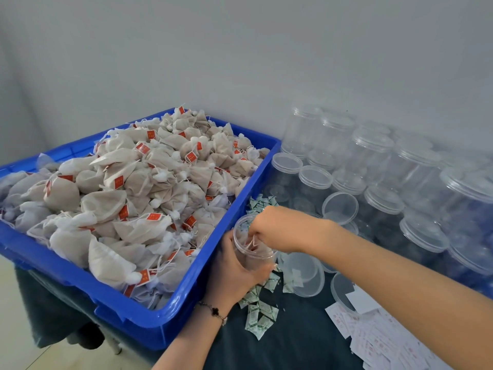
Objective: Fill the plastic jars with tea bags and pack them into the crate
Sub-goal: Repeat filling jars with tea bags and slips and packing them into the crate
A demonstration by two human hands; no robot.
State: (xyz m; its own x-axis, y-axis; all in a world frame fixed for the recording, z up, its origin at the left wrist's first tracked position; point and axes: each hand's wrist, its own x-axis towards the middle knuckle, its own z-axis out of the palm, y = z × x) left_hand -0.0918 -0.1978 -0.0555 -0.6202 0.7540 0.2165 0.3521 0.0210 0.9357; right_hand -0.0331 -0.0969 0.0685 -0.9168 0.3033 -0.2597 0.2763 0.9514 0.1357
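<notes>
A blue crate (184, 287) on the left is heaped with beige tea bags (128, 188) bearing red tags. Just right of its near corner, my left hand (234, 268) grips a clear plastic jar (253, 252) from the side, holding it upright. My right hand (269, 222) reaches down into the jar's mouth with its fingers curled inside, among tea bags that partly fill the jar. What those fingers hold is hidden by the jar wall and the hand.
Many empty clear jars (373, 166), some lidded and stacked, fill the table's right side up to the wall. Loose lids (306, 276), small green-and-white sachets (260, 316) and paper labels (373, 340) lie on the dark cloth near me.
</notes>
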